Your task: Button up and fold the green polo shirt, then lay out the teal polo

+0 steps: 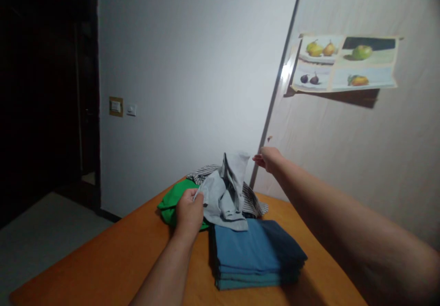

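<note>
"Fruit pictures (360,51) above the surface (103,265). Where's the grey garment (215,191)?"
"At the blue stack's (254,246) far edge, pinched by the left hand (190,210)."
"And the right hand (270,159)?"
"Fingers loosely open, empty, just beside it."

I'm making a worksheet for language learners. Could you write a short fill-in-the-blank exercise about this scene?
1. The ____ hand grips the grey cloth.
2. The bundle beside that hand is bright ____.
3. The folded blue stack rests on an orange-brown ____.
4. The painted sheet on the wall shows several kinds of ____.

Missing words: left; green; table; fruit.
</note>
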`<state>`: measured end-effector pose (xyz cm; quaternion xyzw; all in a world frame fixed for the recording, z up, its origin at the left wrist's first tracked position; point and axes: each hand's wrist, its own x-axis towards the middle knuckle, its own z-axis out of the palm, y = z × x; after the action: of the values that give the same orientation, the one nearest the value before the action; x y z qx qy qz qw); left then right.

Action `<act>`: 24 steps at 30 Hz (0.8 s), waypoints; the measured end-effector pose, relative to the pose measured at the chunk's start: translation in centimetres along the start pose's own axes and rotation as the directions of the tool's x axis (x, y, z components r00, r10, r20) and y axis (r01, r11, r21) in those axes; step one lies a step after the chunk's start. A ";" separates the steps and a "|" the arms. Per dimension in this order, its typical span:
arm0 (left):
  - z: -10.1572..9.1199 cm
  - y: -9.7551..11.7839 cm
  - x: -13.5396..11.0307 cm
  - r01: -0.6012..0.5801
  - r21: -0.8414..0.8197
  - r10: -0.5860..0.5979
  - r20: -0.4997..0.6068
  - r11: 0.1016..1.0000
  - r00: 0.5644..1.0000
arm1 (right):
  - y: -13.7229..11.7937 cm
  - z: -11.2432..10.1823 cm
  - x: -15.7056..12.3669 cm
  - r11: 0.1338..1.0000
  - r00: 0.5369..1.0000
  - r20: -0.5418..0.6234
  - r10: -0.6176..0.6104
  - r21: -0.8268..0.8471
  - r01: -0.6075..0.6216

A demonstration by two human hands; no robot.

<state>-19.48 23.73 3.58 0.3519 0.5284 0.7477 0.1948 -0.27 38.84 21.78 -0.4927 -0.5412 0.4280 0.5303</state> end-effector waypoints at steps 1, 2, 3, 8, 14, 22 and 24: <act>0.0 -0.5 0.2 0.011 0.047 -0.009 -0.038 0.999 0.999 | 1.4 -0.4 -0.3 0.998 1.000 -0.014 0.007 -0.066 -0.008; -0.1 -0.9 0.4 0.018 0.086 -0.011 -0.081 0.996 0.997 | 2.9 -0.8 -0.7 0.992 1.000 -0.010 0.011 -0.127 -0.012; -0.2 -1.1 0.6 0.023 0.121 -0.008 -0.121 0.992 0.993 | 4.3 -1.1 -1.2 0.984 1.000 0.007 0.016 -0.180 -0.015; -1.0 -0.4 0.6 -0.033 0.318 0.109 -0.223 0.947 0.969 | 10.0 -0.8 -3.3 0.882 0.975 0.219 0.034 -0.466 0.074; -1.0 2.4 -1.2 -0.365 0.558 0.473 -0.056 0.745 0.880 | 10.9 1.2 -4.3 0.928 0.948 0.318 0.020 -0.359 0.101; -0.1 2.3 -1.7 -0.289 0.413 0.246 0.155 0.863 0.957 | 6.2 4.0 -9.5 0.904 0.762 0.645 0.054 0.293 -0.312; -0.3 2.0 -1.1 -0.187 0.290 0.183 0.041 0.938 0.982 | 6.2 4.2 -9.2 0.897 0.821 0.565 0.080 0.319 -0.306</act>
<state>-18.75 22.07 5.03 0.4299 0.5966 0.6737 0.0730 -4.38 30.96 14.00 -0.2883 -0.5161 0.7015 0.3981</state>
